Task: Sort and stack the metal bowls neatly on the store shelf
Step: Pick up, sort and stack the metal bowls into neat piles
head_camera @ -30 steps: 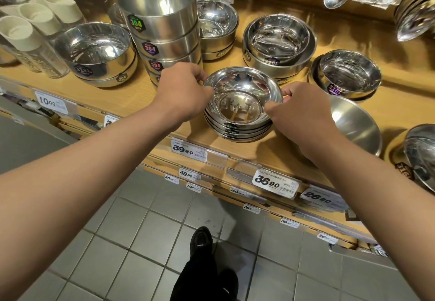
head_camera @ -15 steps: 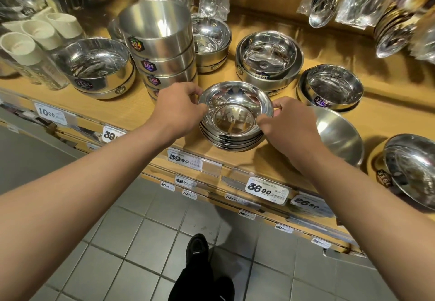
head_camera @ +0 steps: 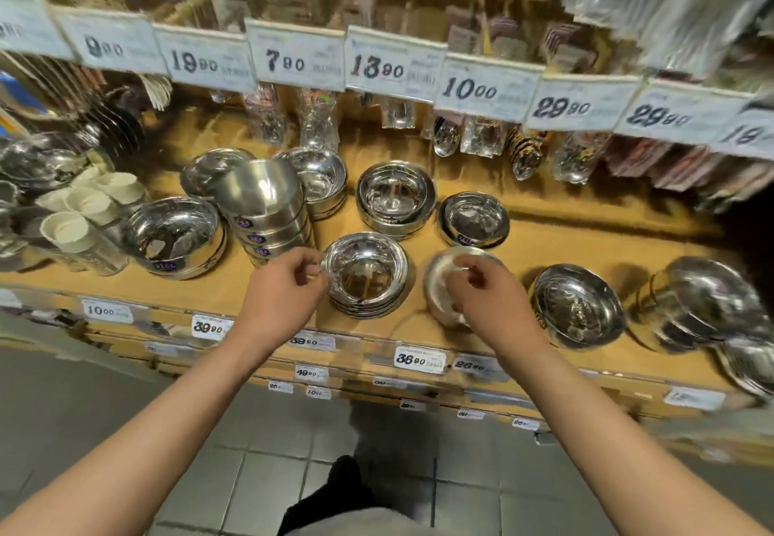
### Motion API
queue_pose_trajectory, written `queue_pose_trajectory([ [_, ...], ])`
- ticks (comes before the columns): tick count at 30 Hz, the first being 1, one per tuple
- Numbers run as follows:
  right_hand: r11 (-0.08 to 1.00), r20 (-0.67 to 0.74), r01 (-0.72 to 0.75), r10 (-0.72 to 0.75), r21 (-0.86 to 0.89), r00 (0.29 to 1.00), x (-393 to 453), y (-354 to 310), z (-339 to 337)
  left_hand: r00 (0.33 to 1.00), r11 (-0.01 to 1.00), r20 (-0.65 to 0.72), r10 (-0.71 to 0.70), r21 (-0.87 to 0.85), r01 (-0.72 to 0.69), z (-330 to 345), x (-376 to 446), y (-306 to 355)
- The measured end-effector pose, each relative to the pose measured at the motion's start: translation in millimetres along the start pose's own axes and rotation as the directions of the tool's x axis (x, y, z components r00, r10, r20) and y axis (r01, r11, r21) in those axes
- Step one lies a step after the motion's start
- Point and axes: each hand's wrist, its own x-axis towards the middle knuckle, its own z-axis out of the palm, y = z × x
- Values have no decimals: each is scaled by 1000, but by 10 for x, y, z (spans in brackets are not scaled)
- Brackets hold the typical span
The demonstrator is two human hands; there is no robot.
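1. Your left hand point(head_camera: 281, 300) sits at 9 o'clock of the bowl stack point(head_camera: 365, 280), fingers curled and pinching its rim.
2. Stack stands on the shelf point(head_camera: 519, 238), front centre.
3. Your right hand point(head_camera: 481, 296) is at 3 o'clock of the stack, over a tilted bowl point(head_camera: 444, 284); fingers loosely curled. Can't tell if they grip it, pic's blurred.
4. Tall stack point(head_camera: 264, 208) at 10 o'clock, nested pair point(head_camera: 396, 198) at 12.
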Motion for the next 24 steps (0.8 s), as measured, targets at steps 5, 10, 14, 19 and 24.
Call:
queue_pose_trajectory([
  [5,994,-20,-59,61,89,998,-96,-106,-226,998,994,60,23,-106,-17,-44,206,286],
  [10,989,-41,-72,78,125,996,-82,-65,-273,987,989,150,60,-145,-38,118,416,423],
  [14,971,-41,-121,132,208,990,-82,104,-345,982,991,188,10,-130,14,283,539,420],
  [19,957,-64,-153,174,248,983,123,279,-528,987,997,160,-24,-71,36,452,765,500],
  [24,945,-47,-159,180,285,983,416,412,-635,992,996,92,-87,0,87,690,1056,594],
])
